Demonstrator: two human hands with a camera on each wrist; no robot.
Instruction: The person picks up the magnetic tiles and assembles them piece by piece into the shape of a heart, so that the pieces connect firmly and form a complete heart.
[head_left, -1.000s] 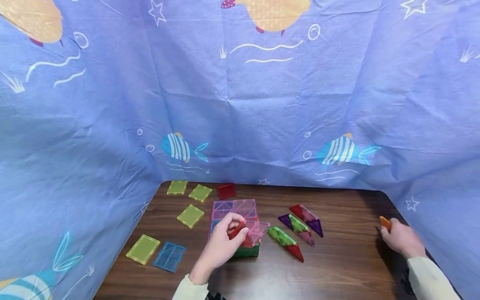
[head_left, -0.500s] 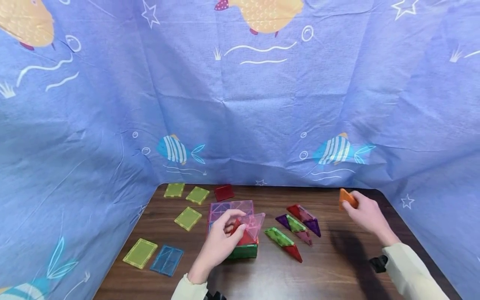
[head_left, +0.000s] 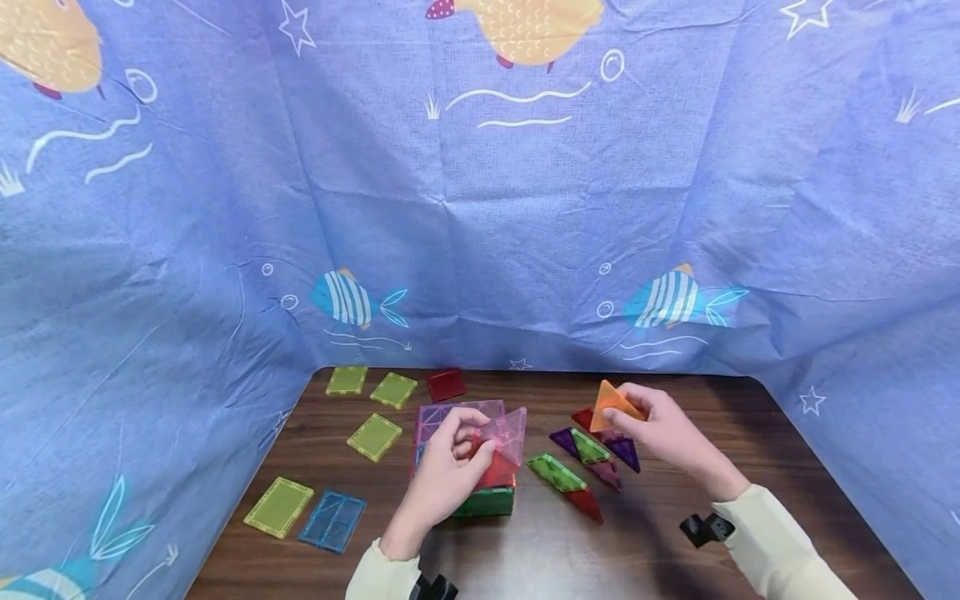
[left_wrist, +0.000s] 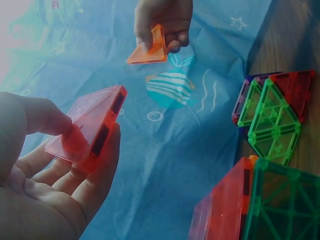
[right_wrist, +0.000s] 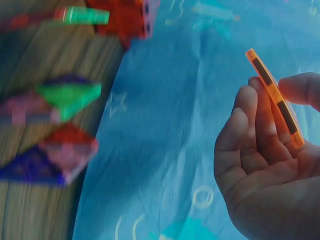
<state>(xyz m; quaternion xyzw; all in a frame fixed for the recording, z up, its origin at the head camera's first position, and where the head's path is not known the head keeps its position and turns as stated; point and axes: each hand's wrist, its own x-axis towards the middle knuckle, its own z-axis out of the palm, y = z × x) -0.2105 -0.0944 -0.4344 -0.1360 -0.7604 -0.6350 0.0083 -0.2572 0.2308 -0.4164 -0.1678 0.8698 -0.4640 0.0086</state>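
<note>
Presumably to leave the edges free, a pink-and-red piece point(left_wrist: 95, 117) was pinched thumb-to-fingers by the left hand point(head_left: 450, 471), an orange triangle point(head_left: 604, 407) likewise by the right hand point(head_left: 660, 425).

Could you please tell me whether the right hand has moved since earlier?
Yes: in the head view, the right hand has moved left, away from the table's right edge.

Cream sleeves point(head_left: 780, 542) are worn with blocky black wrist devices point(head_left: 707, 529).
</note>
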